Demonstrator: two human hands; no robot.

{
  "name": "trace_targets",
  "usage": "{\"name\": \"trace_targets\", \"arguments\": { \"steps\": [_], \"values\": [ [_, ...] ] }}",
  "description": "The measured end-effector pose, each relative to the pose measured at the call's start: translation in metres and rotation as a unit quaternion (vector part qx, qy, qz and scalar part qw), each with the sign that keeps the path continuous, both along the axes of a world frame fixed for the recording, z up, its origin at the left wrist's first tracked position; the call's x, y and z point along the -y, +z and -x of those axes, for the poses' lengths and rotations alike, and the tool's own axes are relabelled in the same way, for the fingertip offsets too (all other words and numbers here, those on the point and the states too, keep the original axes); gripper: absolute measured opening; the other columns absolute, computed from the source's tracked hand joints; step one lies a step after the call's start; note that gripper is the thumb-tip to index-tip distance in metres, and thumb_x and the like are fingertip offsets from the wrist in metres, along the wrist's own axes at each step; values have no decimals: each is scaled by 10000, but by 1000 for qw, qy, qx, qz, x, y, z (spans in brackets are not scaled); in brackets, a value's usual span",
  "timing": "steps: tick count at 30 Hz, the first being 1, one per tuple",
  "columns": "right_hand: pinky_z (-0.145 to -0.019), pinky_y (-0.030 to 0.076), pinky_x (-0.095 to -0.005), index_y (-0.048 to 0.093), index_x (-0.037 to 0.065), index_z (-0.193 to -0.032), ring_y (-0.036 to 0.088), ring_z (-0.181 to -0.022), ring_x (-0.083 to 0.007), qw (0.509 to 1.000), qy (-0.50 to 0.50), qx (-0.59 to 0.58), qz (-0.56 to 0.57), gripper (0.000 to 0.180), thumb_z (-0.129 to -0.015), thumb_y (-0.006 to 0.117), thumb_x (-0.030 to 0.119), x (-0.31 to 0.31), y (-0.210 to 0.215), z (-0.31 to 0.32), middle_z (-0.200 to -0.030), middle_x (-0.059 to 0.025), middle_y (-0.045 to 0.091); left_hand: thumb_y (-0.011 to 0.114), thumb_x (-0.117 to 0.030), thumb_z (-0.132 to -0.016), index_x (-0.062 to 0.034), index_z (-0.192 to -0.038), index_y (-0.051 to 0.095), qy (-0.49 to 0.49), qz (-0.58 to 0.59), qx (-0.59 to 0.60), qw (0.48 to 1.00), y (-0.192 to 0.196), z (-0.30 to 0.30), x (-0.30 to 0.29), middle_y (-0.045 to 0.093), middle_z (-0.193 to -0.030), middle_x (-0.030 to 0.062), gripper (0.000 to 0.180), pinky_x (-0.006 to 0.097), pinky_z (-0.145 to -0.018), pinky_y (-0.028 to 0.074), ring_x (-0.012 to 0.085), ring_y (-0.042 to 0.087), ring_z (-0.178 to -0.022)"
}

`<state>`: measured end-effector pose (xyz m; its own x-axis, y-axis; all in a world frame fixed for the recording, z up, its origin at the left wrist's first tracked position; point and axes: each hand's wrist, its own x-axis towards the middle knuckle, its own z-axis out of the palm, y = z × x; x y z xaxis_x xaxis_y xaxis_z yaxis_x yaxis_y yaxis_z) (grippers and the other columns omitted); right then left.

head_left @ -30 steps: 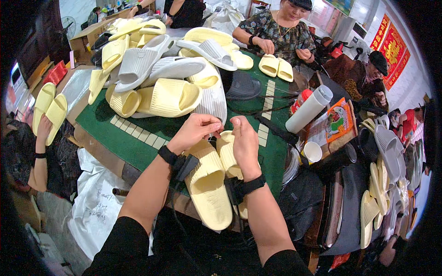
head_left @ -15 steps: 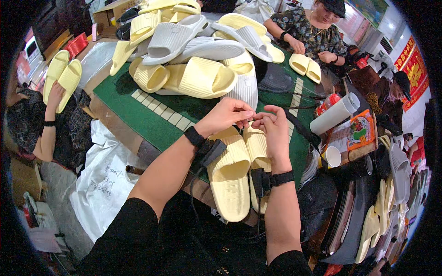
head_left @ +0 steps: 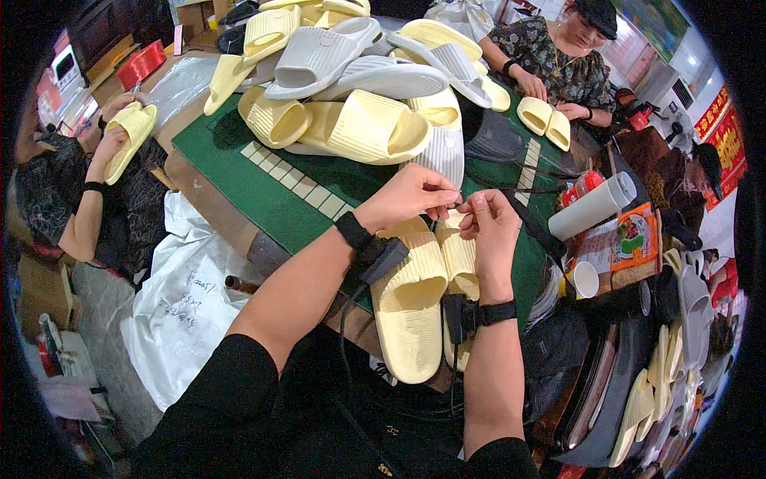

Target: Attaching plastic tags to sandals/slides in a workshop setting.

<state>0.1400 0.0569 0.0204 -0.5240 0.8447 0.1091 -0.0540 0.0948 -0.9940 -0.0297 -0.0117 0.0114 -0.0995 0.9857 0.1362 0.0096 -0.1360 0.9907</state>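
Above the toe ends of a yellow slide sandal pair, my left hand (head_left: pixel 411 193) is closed in a pinch, thumb against fingertips. Close to its right, my right hand (head_left: pixel 492 222) also pinches, its fingertips slightly apart from the left ones. Whatever lies between the fingers is too small to make out. Beneath them, the left yellow slide (head_left: pixel 411 311) lies with its heel toward me. The right yellow slide (head_left: pixel 459 259) is partly covered by my right hand and wrist. Dark bands with small black boxes circle both wrists.
A heap of yellow and grey slides (head_left: pixel 359 128) covers the green table mat (head_left: pixel 219 156). At right stand a white roll (head_left: pixel 592 207), a paper cup (head_left: pixel 584 279) and an orange packet (head_left: pixel 634 239). Co-workers at left and far right handle yellow slides. White sacking (head_left: pixel 187 295) hangs at left.
The view has shifted, so the table appears further right. My fingertips have drawn slightly apart, and my right fingers are more curled. The left co-worker has turned a slide and brought both hands to it.
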Motion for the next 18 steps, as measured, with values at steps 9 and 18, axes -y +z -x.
{"name": "trace_targets", "arguments": {
  "steps": [9,18],
  "values": [
    [-499,408,-198,568,18,-1004,529,-576,-57,999,-29,-16,-18,97,-997,537,109,11,11,5,-757,-36,629,641,-194,-955,15,-994,701,1,2,3,1000,-2,1,0,673,-818,16,221,226,-647,507,76,611,-711],
    [-418,370,-190,549,40,-974,517,-496,-67,999,-9,-43,-18,93,-991,569,128,6,4,0,-728,-61,641,638,-185,-956,14,-990,705,3,7,-4,1000,0,-1,-1,677,-816,16,213,230,-654,513,76,616,-711]
  ]
}}
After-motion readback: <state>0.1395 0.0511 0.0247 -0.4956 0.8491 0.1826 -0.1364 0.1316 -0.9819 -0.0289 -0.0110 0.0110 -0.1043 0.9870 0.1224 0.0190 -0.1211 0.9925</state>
